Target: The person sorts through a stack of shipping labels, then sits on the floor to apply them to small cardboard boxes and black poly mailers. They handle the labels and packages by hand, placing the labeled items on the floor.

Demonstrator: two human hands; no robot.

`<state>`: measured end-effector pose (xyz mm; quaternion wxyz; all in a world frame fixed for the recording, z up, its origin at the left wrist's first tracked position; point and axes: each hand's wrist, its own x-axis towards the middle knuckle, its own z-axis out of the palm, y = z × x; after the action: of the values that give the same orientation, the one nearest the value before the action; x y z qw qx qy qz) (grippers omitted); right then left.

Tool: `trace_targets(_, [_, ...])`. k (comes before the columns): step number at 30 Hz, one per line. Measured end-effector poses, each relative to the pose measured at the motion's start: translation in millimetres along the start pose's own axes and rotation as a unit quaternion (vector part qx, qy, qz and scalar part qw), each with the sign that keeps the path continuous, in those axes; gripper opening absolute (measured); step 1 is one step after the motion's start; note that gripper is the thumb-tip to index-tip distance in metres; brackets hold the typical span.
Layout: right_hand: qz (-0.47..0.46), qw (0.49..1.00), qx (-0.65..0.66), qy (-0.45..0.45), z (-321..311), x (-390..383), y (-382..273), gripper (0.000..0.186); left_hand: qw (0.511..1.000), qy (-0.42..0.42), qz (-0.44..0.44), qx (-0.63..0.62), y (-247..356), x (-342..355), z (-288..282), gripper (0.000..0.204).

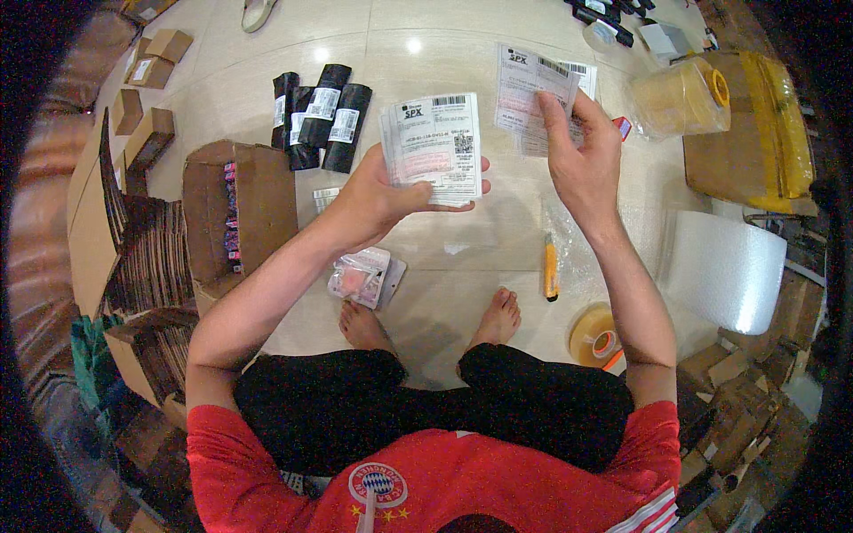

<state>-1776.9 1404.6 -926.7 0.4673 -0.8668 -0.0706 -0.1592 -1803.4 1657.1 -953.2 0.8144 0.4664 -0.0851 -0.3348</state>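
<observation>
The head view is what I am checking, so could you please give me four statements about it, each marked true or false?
1. The left hand holds a stack of white labels. True.
2. The right hand is empty. False: it holds at least one paper label.
3. The orange cutter lies left of the bubble wrap roll. True.
4. The black rolls lie right of both hands. False: they lie to the left.

On slips [426, 138] in the left hand [378, 195] I see print, barcode [450, 100] at their top right corner, square code [464, 144] beneath; papers [531, 84] in the right hand [582, 155] are printed also, black packages [336, 93] bear white labels [344, 125], red shirt [506, 471] a round crest [378, 485]
</observation>
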Motion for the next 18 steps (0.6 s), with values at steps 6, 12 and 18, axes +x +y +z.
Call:
trace_targets(6, [0.032,0.994,0.036,-0.098,13.0,-18.3,-20.8,0.027,0.999,0.03,0.006,0.03,-8.2,1.5,-2.3,0.065])
trace_targets(12, [-0.003,0.988,-0.032,-0.151,20.4,-21.1,-35.7,0.045,0.992,0.074,-0.006,0.098,-6.2,-1.4,-0.3,0.061])
trace_targets(18, [0.016,0.986,-0.015,-0.167,19.6,-20.3,-37.5,0.043,0.994,0.083,-0.012,0.069,1.5,-3.1,5.5,0.062])
